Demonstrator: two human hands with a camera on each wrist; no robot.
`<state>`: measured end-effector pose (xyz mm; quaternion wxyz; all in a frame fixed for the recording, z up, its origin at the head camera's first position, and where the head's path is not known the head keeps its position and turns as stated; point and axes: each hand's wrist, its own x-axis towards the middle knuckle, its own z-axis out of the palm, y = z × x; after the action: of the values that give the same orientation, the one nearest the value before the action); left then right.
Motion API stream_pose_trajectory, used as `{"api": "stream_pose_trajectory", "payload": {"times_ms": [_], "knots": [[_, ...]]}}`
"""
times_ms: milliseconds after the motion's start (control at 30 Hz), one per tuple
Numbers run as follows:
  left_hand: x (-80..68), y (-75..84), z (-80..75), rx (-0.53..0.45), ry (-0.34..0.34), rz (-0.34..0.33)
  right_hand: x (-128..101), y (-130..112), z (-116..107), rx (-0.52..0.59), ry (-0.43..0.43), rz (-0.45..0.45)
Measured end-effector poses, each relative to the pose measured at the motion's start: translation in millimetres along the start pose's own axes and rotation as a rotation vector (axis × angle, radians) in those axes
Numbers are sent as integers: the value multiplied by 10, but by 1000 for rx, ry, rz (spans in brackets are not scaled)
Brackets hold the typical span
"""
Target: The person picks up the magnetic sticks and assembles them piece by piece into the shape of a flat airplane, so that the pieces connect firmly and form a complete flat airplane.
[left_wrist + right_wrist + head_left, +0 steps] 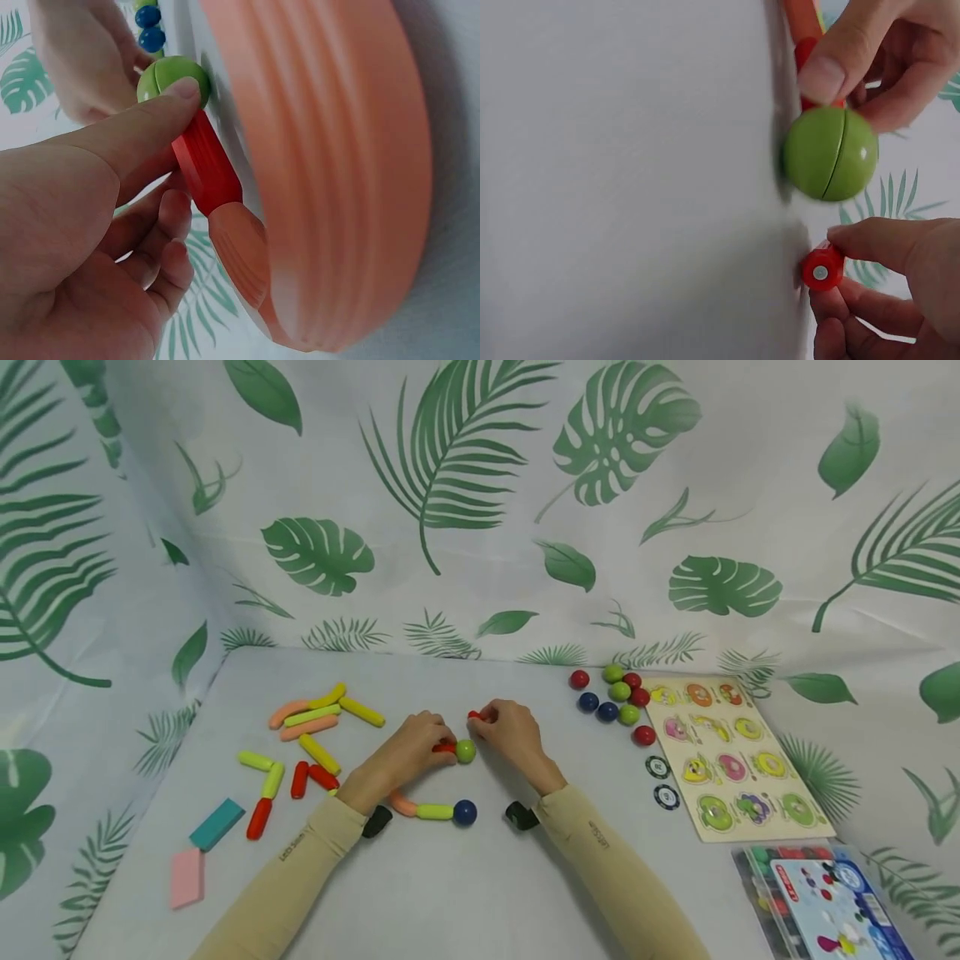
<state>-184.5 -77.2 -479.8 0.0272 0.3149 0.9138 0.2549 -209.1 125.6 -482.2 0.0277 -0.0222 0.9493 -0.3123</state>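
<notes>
My left hand pinches a red magnetic rod between thumb and fingers. A green ball sits at the rod's right end, with the thumb tip against it in the left wrist view. An orange rod meets the rod's other end. My right hand, slightly right of the ball, pinches a second red rod whose silver end disc faces the right wrist camera. Nearer me, a curved orange rod, a lime rod and a dark blue ball lie joined in a line.
Loose coloured rods lie to the left, with a teal block and a pink block. Several balls, two chips, a wooden puzzle board and a plastic case lie to the right. A leaf-print curtain stands behind.
</notes>
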Motion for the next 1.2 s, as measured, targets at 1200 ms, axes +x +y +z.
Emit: {"api": "stream_pose_trajectory", "payload": {"times_ms": [1200], "knots": [[-15,18,23,-16,4,14,-184,-27,-62,91,26,6]]}}
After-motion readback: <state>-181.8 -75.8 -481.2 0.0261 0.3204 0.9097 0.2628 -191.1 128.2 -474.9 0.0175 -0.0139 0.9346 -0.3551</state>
